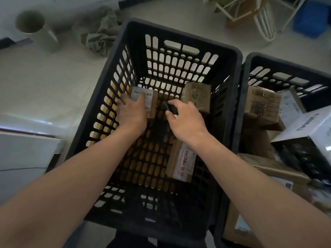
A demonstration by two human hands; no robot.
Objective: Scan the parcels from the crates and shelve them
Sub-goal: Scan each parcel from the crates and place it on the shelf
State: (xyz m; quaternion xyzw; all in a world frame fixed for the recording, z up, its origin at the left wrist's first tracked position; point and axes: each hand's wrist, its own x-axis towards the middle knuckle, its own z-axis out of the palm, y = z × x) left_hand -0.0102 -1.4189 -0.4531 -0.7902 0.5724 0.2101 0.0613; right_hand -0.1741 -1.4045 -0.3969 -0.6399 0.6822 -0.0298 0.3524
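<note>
Head view is looking straight down into a black slotted crate sitting on a pale floor. Going from the left, a green cylindrical bin and a crumpled green cloth are lying on the floor beyond the crate. Inside, the left hand is resting on a small brown parcel against the left wall, fingers curling over its white barcode label and partly covering it. Just to the right, the right hand is wrapping its fingers round a dark handheld scanner, whose nose seems to be pointing toward that label. A second labelled parcel is lying under the right forearm, and a third parcel is leaning in the far right corner.

Judging from this, the scan could be failing because the left fingers are shading the barcode, and the dim light is not helping. The parcel could also be slipping if lifted by that loose top hold, since the wall is crowding the hand.

Further right, a second crate is standing touching the first, holding more boxes. White wire racking and something blue are showing at the far right. No shelving is clearly showing.
</note>
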